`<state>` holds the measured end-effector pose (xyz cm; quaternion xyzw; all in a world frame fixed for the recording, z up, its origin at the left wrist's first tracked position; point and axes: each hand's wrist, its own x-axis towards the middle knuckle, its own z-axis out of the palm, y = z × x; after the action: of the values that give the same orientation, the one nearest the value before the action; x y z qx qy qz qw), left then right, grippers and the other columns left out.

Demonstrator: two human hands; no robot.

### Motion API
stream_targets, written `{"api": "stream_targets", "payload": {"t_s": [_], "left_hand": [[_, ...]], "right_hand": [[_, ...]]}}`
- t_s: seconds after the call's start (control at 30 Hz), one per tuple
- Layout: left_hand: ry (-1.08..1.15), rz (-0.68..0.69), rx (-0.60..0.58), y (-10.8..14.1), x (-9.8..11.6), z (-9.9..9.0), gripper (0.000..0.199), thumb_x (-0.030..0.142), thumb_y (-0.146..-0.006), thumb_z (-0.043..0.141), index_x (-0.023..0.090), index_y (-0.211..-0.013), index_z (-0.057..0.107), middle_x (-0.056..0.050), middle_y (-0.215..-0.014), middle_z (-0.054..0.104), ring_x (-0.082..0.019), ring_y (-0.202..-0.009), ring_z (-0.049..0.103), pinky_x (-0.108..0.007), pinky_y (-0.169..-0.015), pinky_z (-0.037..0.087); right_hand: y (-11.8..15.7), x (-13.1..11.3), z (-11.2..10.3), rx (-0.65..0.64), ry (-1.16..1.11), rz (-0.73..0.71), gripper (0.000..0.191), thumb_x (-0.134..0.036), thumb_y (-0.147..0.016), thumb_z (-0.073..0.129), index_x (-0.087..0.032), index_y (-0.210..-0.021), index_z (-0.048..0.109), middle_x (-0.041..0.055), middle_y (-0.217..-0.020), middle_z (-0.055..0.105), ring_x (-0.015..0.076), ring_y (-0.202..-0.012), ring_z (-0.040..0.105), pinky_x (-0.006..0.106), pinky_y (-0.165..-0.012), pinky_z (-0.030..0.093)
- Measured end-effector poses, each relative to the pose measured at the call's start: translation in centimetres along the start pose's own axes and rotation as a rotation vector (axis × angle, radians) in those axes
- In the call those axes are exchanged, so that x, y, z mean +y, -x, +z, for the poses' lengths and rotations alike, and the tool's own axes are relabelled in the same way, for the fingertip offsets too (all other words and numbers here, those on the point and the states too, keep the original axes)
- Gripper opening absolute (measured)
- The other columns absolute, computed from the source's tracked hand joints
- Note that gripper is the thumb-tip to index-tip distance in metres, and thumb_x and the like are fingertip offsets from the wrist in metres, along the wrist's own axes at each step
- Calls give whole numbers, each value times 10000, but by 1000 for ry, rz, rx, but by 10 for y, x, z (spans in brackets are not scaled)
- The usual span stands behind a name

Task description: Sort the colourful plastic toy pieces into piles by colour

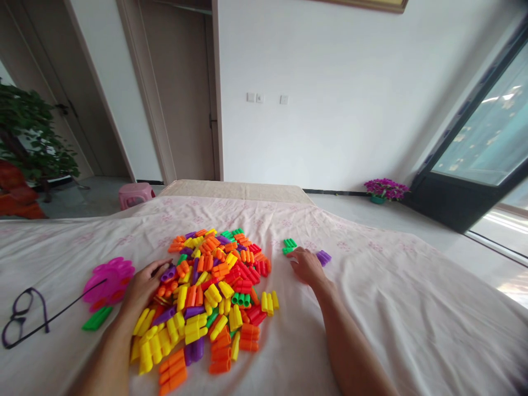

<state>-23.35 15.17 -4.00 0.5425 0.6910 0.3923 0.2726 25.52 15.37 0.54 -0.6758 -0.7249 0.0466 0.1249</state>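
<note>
A pile of plastic tube-shaped building blocks in orange, yellow, red, purple and green lies on the cloth before me. At its left edge my left hand is closed, a purple block at its fingertips with the round ends facing me. To the right of the pile, my right hand rests low over the cloth with bent fingers, and a green block shows at its fingertips. Just beyond is another green block. A separate purple block lies right of that hand, which partly hides it.
Left of the pile lie a pink plastic piece, a green piece and dark-framed glasses. A pale patterned cloth covers the surface, with folds. Beyond stand a pink stool and a flowerpot.
</note>
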Motion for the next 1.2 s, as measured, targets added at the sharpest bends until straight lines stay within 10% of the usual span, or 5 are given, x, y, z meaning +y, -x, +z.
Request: {"api": "stream_targets", "payload": {"t_s": [0.4,0.7,1.2], "left_hand": [[-31,18,17,2,2,0,489,485,-786,560,203,-1164,689,-74,-1132,715,-250,-1084,638,-280,-854,498],[-18,17,51,13,22,-2,421,425,-768,575,207,-1097,722,-56,-1075,736,-260,-1041,657,-283,-811,520],[-34,-7,69,9,19,0,431,432,-748,586,204,-1084,730,-53,-1048,743,-251,-1010,666,-271,-788,523]], "right_hand": [[-8,-16,10,190,-46,-25,382,-219,-849,541,-242,-1219,636,65,-1271,611,273,-1200,472,414,-996,340],[1,-63,4,-45,-308,-396,513,-186,-697,690,-248,-1204,650,52,-1166,663,236,-1100,556,348,-963,415],[0,-44,9,-36,-747,-152,388,-268,-785,608,-196,-1166,608,51,-1068,667,143,-756,640,262,-673,496]]}}
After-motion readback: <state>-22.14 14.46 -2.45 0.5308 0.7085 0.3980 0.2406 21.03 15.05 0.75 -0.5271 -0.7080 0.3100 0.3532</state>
